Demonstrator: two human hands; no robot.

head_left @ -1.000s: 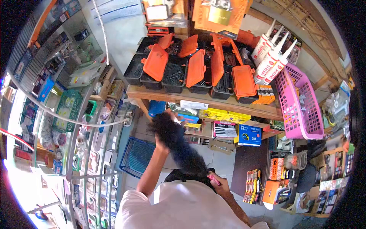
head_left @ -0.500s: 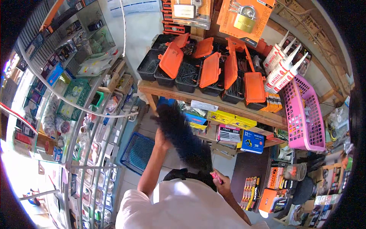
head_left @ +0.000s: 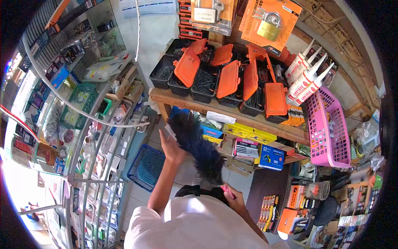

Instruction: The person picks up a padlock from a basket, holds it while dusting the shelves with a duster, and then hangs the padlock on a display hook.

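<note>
My right hand (head_left: 235,196) is closed around the pink handle (head_left: 226,190) of a dark feather duster (head_left: 201,151). The bushy feathers slant up and left across the front of my body, below the wooden shelf. My left hand (head_left: 172,150) is raised beside the upper end of the feathers, fingers pointing up. A pale flat item (head_left: 169,131) shows between its fingers and the feathers, partly covered by the duster; its kind cannot be made out.
Black bins with orange lids (head_left: 203,81), several holding nails or screws, line the wooden shelf (head_left: 190,101). Sealant tubes (head_left: 304,85) and a pink basket (head_left: 329,133) are to the right. A blue basket (head_left: 145,166) is on the floor; glass shelving (head_left: 89,181) fills the left.
My left hand has turned and come out from behind the feathers, showing the pale item. The duster and my right hand have shifted slightly left.
</note>
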